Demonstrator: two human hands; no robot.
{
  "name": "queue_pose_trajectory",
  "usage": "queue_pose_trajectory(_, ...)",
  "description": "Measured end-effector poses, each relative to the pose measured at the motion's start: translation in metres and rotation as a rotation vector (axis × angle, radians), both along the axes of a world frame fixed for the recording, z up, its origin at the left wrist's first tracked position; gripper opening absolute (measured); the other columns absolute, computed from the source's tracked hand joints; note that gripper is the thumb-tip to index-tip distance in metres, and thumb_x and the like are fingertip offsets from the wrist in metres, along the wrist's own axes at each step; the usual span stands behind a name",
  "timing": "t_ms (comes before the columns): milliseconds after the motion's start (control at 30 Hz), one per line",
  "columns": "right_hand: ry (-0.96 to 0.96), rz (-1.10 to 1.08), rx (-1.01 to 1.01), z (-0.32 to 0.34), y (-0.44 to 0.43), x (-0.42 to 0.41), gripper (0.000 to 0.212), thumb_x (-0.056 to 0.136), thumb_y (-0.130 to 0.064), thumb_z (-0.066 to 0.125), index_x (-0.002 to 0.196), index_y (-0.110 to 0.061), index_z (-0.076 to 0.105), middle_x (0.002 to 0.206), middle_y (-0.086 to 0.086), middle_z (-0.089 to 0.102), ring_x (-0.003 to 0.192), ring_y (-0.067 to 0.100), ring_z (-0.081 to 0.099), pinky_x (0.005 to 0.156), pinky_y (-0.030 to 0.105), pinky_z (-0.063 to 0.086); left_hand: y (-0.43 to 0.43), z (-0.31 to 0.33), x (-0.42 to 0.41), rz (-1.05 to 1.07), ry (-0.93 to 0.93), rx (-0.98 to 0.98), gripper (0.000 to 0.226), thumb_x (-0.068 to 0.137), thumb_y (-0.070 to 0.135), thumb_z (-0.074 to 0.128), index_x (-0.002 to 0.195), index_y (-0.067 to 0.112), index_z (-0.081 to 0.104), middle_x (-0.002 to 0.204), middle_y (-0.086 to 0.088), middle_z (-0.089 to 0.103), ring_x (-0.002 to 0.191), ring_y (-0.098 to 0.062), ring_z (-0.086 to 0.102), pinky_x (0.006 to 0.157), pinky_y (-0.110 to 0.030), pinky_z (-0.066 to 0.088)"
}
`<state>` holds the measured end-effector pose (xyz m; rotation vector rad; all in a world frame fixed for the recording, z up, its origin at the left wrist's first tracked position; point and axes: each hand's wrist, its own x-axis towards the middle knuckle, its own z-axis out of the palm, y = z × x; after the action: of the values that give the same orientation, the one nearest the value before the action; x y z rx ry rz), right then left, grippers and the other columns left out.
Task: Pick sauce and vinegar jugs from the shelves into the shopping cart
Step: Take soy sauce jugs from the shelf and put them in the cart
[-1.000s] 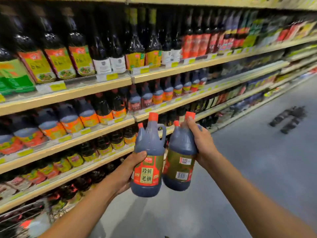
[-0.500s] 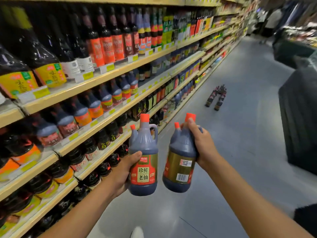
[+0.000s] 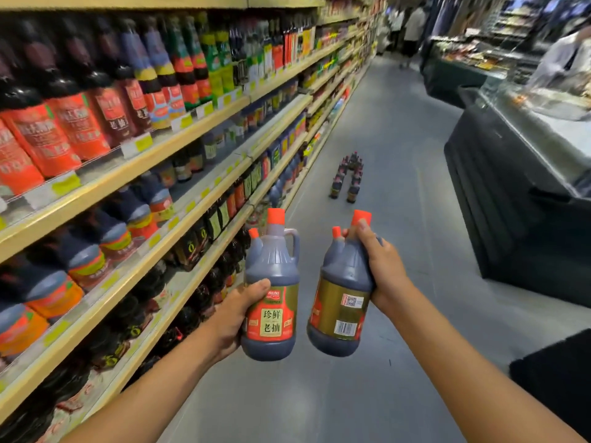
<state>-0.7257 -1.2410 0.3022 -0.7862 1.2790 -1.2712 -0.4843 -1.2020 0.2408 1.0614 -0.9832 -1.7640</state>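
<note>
I carry two dark sauce jugs with orange caps over the aisle floor. My left hand grips the left jug low on its body, its red and gold label facing me. My right hand grips the right jug around its neck and handle, its barcode side toward me. Both jugs are upright and a little apart. No shopping cart is in view.
Shelves full of sauce bottles run along my left. Several dark bottles stand in two rows on the grey floor ahead. A dark chiller counter lines the right side, with people at the far end and at the right edge.
The view has swung right, from facing the shelves to looking down the aisle. Both jugs have stayed in my hands and moved slightly apart.
</note>
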Motion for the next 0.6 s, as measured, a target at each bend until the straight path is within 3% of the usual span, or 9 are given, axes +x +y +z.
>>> queue_pose_trajectory(167,-0.012,0.004,0.001,-0.01,-0.077,-0.035,0.063,0.074,-0.057,0.072,0.114,-0.009,0.066,0.104,0.015,0.076,0.089,0.03,0.072,0.085,0.046,0.058,-0.074,-0.005,-0.033,0.011,-0.002,-0.021,0.11,0.041,0.061,0.095,0.13,0.005,0.059,0.116,-0.03,0.069,0.099,-0.038,0.07,0.083,-0.044,0.061)
queue_pose_trajectory(333,0.0,0.087,-0.007,-0.009,-0.16,-0.068,0.052,0.076,-0.054,0.072,0.105,-0.011,0.064,0.093,0.013,0.076,0.08,0.026,0.073,0.072,0.038,0.059,-0.14,-0.011,-0.071,0.095,0.035,-0.001,0.109,0.046,0.059,0.095,0.133,0.003,0.058,0.122,-0.033,0.065,0.109,-0.044,0.066,0.094,-0.051,0.057)
queue_pose_trajectory(600,0.033,0.246,-0.022,-0.012,-0.269,-0.086,0.048,0.078,-0.054,0.071,0.1,-0.012,0.063,0.088,0.012,0.074,0.076,0.024,0.072,0.073,0.039,0.057,-0.213,-0.006,-0.103,0.282,0.044,0.004,0.103,0.041,0.059,0.095,0.123,0.006,0.064,0.113,-0.03,0.07,0.093,-0.036,0.072,0.084,-0.045,0.061)
